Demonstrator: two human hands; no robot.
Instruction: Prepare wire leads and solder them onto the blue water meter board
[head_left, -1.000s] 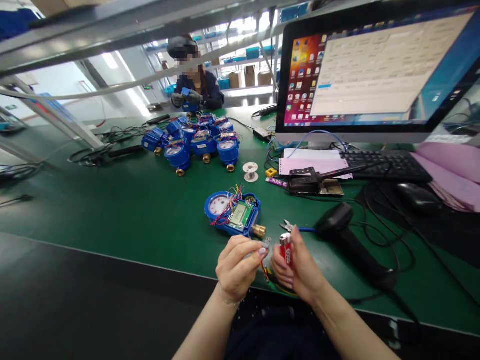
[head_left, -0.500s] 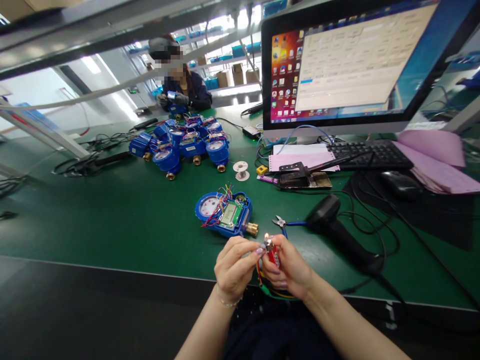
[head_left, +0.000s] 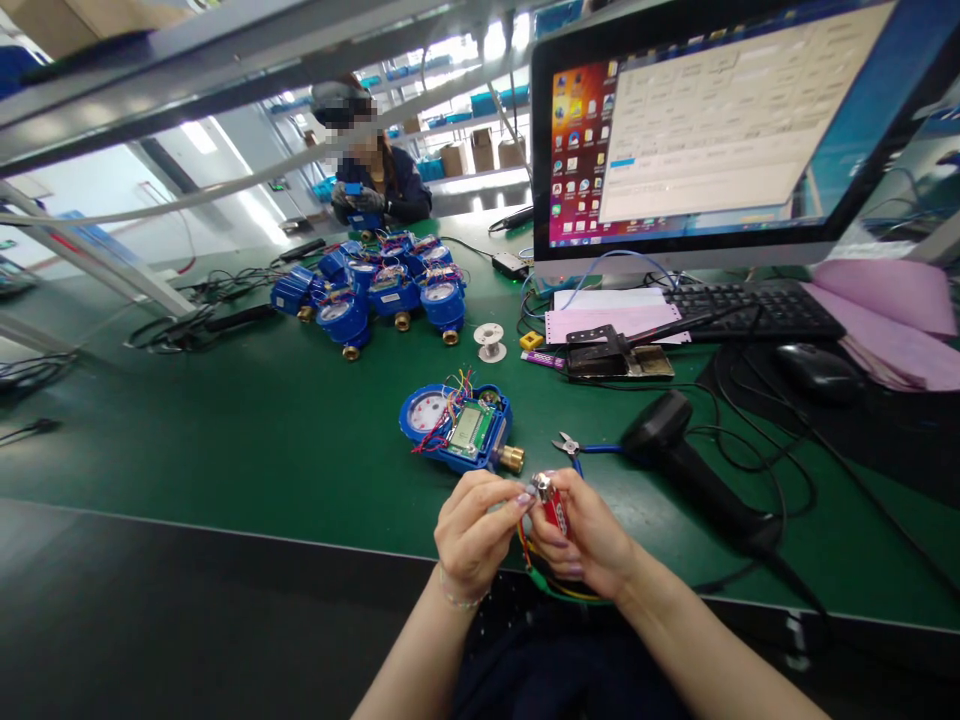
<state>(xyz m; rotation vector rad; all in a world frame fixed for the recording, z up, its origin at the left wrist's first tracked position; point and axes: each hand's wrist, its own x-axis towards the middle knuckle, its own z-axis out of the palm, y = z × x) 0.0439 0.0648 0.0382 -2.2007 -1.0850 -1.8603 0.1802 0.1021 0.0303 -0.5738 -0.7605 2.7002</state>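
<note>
My right hand (head_left: 585, 535) grips a red lighter (head_left: 553, 505), its metal top tilted toward my left hand (head_left: 474, 530). My left hand pinches a small part at the end of a bundle of coloured wires (head_left: 534, 565) that hangs below both hands. No flame shows at the lighter's top. Just beyond my hands an opened blue water meter (head_left: 457, 427) lies on the green bench (head_left: 247, 430), with a display board, loose coloured wires and a brass fitting.
Blue-handled cutters (head_left: 581, 448) and a black barcode scanner (head_left: 686, 465) lie right of the meter. Several blue meters (head_left: 382, 290) cluster further back, where another person (head_left: 375, 170) sits. A monitor (head_left: 720, 130), keyboard (head_left: 750, 312), mouse (head_left: 817, 365) and pink papers (head_left: 892, 320) fill the right.
My right hand brought the lighter over to my left hand's fingertips. A small flame showed half a second ago; none shows now.
</note>
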